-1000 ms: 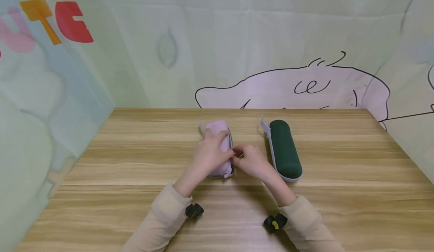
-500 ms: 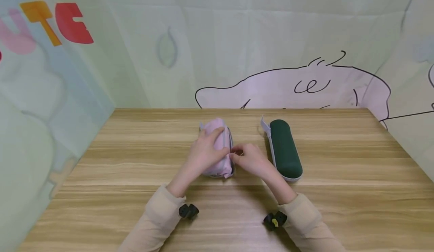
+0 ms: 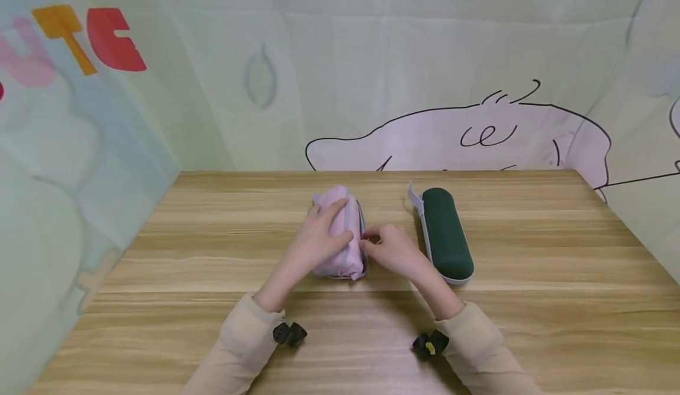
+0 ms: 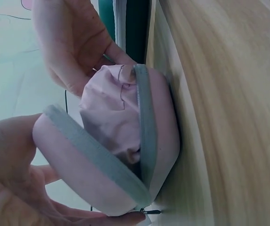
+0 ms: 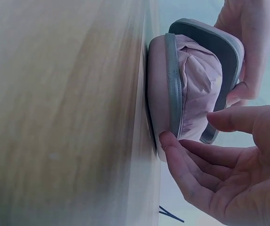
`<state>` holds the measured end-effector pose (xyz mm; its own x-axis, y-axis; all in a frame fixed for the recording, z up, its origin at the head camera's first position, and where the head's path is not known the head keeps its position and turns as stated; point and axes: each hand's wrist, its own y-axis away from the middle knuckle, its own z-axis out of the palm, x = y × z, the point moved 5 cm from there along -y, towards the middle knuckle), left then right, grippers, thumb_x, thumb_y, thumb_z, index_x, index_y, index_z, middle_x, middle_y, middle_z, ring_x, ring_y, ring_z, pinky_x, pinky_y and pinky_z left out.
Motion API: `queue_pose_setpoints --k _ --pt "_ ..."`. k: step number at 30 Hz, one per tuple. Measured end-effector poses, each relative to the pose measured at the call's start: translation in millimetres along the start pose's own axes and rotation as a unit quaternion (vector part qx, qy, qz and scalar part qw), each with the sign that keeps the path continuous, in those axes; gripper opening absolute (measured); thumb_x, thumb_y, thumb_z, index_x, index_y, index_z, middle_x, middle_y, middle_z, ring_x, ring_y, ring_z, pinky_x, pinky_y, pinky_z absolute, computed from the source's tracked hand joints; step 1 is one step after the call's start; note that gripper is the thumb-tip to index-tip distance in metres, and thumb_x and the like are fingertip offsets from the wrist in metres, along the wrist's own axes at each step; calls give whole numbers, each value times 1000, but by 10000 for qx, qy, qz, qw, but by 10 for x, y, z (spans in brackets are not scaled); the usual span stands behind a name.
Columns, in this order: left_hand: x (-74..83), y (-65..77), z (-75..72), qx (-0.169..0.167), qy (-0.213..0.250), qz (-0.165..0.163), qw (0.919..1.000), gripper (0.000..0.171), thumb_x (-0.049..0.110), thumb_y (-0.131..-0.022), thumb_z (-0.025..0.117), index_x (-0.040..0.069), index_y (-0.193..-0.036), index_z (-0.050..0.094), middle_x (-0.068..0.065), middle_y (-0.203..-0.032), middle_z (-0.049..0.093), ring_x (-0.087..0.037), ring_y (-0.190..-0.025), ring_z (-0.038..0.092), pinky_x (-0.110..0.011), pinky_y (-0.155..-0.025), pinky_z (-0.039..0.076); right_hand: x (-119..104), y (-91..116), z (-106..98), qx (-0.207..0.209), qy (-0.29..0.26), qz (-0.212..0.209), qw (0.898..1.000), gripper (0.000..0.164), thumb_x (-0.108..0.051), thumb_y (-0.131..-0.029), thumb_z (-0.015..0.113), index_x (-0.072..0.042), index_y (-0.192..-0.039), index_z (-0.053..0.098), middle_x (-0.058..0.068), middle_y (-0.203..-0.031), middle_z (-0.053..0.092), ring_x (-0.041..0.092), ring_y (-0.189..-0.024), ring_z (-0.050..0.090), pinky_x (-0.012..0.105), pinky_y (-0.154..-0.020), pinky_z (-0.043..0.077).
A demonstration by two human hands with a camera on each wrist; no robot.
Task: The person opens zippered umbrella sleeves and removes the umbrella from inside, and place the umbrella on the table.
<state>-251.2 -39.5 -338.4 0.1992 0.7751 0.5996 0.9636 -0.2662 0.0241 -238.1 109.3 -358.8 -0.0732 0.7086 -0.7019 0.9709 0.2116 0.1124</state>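
Observation:
A pink zip case (image 3: 357,211) with grey zip edging lies lengthwise on the table. Its lid (image 4: 85,169) is tilted up toward the left, part-way raised. Inside the base sits a bundle of folded pink fabric (image 4: 107,106), bulging above the rim. My left hand (image 3: 313,238) grips the lid, thumb on one side and fingers spread along the other. On the opposite side, my right hand (image 3: 395,250) pinches the base's near rim, its thumb against the fabric and its forefinger on the case edge. What lies under the fabric is hidden.
A dark green case (image 3: 448,229) with light edging and a strap lies closed to the right, near my right wrist. The wooden table (image 3: 212,229) reaches back to a printed cloth backdrop (image 3: 340,76). Both wrists carry small black cameras.
My left hand has moved left with the lid, so the lid tilts further open and the grey edging shows more. The right hand has stayed almost in place.

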Motion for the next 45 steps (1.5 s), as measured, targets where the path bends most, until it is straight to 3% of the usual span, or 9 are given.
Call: queue_pose_setpoints --k 11,16,26,34,39,45 --pt "-1 21 -73 -16 20 64 10000 67 32 -87 60 20 -149 37 -26 -143 45 -42 -130 45 -61 -97 44 -92 7 -13 375 218 2 9991 31 -22 -91 61 0 -113 68 10 -96 69 17 -81 59 26 -66 47" --pt "11 28 -106 42 1 84 10000 66 32 -87 61 19 -148 38 -25 -141 49 -41 -128 48 -59 -94 46 -202 -9 -6 624 360 -197 9972 26 -20 -89 61 0 -103 69 8 -83 61 15 -65 50 24 -55 39" --pt "-2 35 -176 150 -85 -42 9998 66 30 -87 63 20 -147 40 -27 -136 51 -40 -115 56 -54 -86 51 -242 -16 32 673 405 -221 9967 16 -19 -88 62 -3 -83 63 7 -76 52 17 -66 47 25 -54 36" --pt "-36 27 -231 215 -162 -197 9994 64 31 -88 61 20 -147 39 -27 -134 50 -41 -108 58 -51 -80 54 -288 -21 59 802 569 -249 9948 24 -23 -88 61 -7 -72 56 6 -72 49 17 -65 45 25 -54 35" --pt "-54 27 -265 313 -169 -259 9990 62 30 -89 57 20 -148 38 -27 -135 50 -41 -107 59 -53 -82 53 -306 -22 63 848 652 -147 9942 27 -28 -89 62 -7 -73 56 7 -72 51 18 -65 47 26 -54 36" --pt "-65 32 -305 339 -161 -199 9991 60 28 -90 54 19 -148 38 -26 -135 51 -40 -106 59 -52 -81 52 -317 -43 92 833 742 -12 9938 30 -32 -90 62 -2 -87 63 10 -79 58 19 -69 52 26 -56 40"
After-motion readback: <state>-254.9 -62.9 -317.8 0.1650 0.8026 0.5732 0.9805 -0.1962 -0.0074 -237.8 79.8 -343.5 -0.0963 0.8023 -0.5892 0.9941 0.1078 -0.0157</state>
